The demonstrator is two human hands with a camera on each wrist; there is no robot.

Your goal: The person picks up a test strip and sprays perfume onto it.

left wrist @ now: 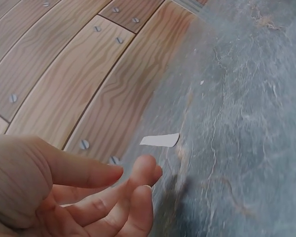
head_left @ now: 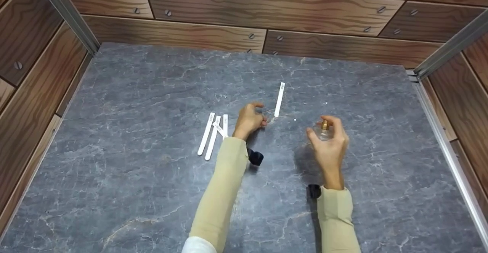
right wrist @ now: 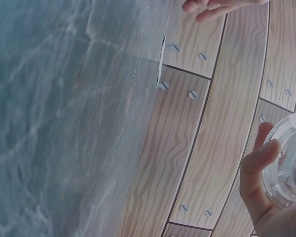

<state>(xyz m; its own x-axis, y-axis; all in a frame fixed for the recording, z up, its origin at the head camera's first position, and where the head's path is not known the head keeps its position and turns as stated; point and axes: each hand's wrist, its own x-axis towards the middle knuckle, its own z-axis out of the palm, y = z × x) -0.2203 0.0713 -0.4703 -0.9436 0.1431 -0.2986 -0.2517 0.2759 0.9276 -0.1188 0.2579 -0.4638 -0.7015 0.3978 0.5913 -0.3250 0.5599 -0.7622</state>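
Perfume bottle [head_left: 324, 131] sits in my right hand [head_left: 329, 144], a small clear glass one with a gold sprayer on top; my fingers and thumb curl round it and hold it up off the counter [head_left: 133, 176], over the middle and a little toward the right edge. From my right wrist the ribbed glass base [right wrist: 288, 168] shows against my thumb.

My left hand [head_left: 249, 119] hovers near the counter's middle, fingers loosely curled and holding nothing. Its fingertips [left wrist: 145, 168] are bent toward my palm, and they come near the lower end of a single white paper strip [head_left: 279, 99], which lies flat, pointing toward the far edge. I cannot tell whether they touch it.

Just to the left of that hand three more white strips [head_left: 211, 134] lie close together on the gray marbled surface, fanned slightly, their far ends nearly meeting.

Wood-grain panels [head_left: 267, 12] wall in the far edge and both sides.
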